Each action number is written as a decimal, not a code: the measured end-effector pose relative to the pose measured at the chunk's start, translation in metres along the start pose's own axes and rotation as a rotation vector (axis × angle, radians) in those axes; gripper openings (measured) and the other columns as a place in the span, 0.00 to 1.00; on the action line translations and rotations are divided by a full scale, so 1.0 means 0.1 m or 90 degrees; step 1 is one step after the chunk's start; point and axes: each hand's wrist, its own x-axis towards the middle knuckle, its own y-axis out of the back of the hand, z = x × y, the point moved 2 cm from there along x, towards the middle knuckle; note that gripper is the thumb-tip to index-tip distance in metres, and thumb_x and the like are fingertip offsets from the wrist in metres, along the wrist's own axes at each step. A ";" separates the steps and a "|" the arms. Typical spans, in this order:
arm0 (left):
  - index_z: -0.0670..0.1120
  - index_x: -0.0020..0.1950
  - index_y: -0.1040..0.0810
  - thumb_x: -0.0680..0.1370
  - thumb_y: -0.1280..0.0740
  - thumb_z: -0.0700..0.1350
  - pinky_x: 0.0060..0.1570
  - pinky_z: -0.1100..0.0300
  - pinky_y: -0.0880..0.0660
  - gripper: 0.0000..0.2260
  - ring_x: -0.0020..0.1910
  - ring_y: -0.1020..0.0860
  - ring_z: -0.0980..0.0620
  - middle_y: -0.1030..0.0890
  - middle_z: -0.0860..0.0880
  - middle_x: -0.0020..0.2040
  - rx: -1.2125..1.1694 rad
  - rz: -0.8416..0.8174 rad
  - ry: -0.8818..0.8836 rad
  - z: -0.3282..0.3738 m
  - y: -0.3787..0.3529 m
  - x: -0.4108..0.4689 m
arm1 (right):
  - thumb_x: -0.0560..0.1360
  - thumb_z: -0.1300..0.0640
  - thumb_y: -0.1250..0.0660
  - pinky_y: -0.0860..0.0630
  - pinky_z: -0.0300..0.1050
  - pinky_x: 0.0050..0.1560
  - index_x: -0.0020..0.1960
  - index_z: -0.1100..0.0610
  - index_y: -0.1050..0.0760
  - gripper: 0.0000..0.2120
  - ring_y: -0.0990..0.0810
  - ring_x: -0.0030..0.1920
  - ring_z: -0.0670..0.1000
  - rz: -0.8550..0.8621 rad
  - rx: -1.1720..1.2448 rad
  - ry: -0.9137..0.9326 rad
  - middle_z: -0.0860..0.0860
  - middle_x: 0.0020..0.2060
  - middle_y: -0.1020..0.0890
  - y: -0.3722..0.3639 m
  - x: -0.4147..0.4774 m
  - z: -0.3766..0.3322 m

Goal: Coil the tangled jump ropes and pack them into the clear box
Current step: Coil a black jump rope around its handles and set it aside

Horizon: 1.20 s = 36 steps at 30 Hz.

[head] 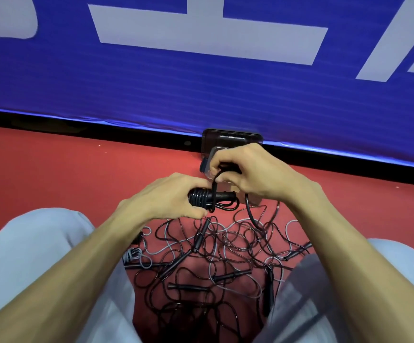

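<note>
My left hand (166, 196) grips a black jump rope bundle (208, 198), its cord wound in tight turns around the handles. My right hand (248, 172) pinches the free end of that black cord (214, 181) just above the bundle. A loose length of the cord hangs down from my right hand to the floor. Below the hands lies a tangled pile of jump ropes (216, 258), black and grey, with several black handles in it. The clear box (228, 142) stands on the floor behind my right hand, partly hidden by it.
I sit on a red floor (52, 169) with my knees in light trousers (35, 256) on either side of the pile. A blue banner with white lettering (201, 78) stands close behind the box.
</note>
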 end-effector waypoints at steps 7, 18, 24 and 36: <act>0.67 0.47 0.20 0.66 0.29 0.71 0.32 0.60 0.32 0.14 0.29 0.30 0.55 0.24 0.53 0.28 -0.022 0.038 -0.010 0.21 -0.09 -0.04 | 0.68 0.59 0.23 0.28 0.39 0.41 0.43 0.54 0.24 0.10 0.24 0.37 0.44 0.047 0.073 -0.060 0.46 0.35 0.20 -0.02 -0.04 0.15; 0.38 0.43 0.22 0.65 0.30 0.49 0.19 0.61 0.30 0.15 0.23 0.25 0.46 0.21 0.38 0.32 -0.778 0.191 0.070 0.05 0.28 -0.07 | 0.67 0.48 0.24 0.30 0.33 0.42 0.42 0.55 0.21 0.12 0.23 0.37 0.43 0.165 0.060 -0.022 0.47 0.37 0.21 0.02 0.01 0.22; 0.38 0.48 0.20 0.77 0.37 0.47 0.20 0.61 0.30 0.12 0.22 0.27 0.47 0.20 0.38 0.34 -0.817 0.224 0.171 0.03 0.25 -0.04 | 0.72 0.51 0.29 0.29 0.36 0.39 0.35 0.45 0.25 0.08 0.24 0.34 0.42 0.036 0.085 -0.126 0.43 0.32 0.21 -0.05 -0.03 0.31; 0.48 0.40 0.15 0.74 0.31 0.50 0.28 0.56 0.22 0.09 0.26 0.21 0.51 0.16 0.48 0.32 -0.351 0.179 0.257 -0.08 0.31 -0.15 | 0.78 0.57 0.40 0.22 0.47 0.42 0.38 0.53 0.21 0.13 0.17 0.41 0.56 0.098 0.165 -0.491 0.55 0.40 0.15 -0.04 -0.12 0.68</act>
